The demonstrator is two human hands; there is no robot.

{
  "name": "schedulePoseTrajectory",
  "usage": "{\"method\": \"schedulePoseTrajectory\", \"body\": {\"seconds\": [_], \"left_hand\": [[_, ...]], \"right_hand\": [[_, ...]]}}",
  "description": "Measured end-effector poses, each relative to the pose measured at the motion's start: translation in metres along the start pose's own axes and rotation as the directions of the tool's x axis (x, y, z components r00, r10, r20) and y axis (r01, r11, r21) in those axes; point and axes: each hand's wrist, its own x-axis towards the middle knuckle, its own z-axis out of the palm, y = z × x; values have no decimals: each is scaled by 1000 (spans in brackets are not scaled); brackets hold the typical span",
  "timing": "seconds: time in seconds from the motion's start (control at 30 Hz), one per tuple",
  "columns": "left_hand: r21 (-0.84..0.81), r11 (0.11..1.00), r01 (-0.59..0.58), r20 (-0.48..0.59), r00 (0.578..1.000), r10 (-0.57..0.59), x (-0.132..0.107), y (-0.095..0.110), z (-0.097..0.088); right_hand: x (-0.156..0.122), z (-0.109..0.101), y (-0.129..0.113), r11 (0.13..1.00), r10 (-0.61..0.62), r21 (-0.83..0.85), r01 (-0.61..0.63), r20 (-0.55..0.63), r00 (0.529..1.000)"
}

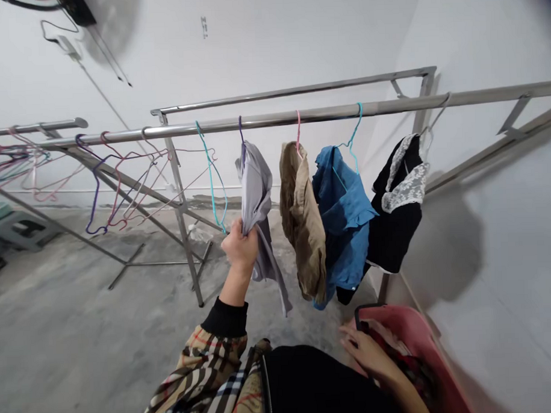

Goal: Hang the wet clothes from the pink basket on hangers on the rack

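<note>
My left hand (241, 247) is raised and closed round the lower edge of a grey garment (257, 195) that hangs on a purple hanger from the steel rail (326, 113). To its right on the same rail hang a tan garment (303, 220), a blue shirt (343, 219) and a black garment with a white lace collar (396, 217). My right hand (368, 351) is low at the rim of a pink laundry basket (420, 334), fingers stretched over the clothes inside it.
Several empty wire hangers (116, 188) hang on the left part of the rail and on a second rack (38, 126). A turquoise hanger (214, 181) hangs beside the grey garment. Rack legs (186, 246) cross the concrete floor. A white wall stands close on the right.
</note>
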Motion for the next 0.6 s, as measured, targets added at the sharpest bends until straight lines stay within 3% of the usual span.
{"method": "schedulePoseTrajectory", "body": {"seconds": [0.1,0.2,0.33,0.4,0.47,0.5,0.6], "left_hand": [[13,1000,4,-23,1000,-4,-5,-6,1],[-45,998,45,25,999,-44,-8,-13,5],[-233,962,143,190,977,-98,-15,-19,13],[-274,942,194,334,938,-96,-21,-18,15],[-286,934,213,542,840,-26,-32,-13,13],[-286,936,203,663,748,41,-40,-8,11],[-312,942,121,902,349,254,-69,12,4]], "right_hand": [[-3,2,2,1000,-27,9,27,58,998],[-5,1,9,1000,-30,11,30,70,997],[-4,0,19,999,-11,39,10,34,999],[-2,0,19,997,-29,70,28,7,1000],[0,-1,12,992,-59,111,62,-30,998],[0,-2,6,987,-73,141,79,-50,996],[1,-4,-22,963,-89,246,111,-101,991]]}}
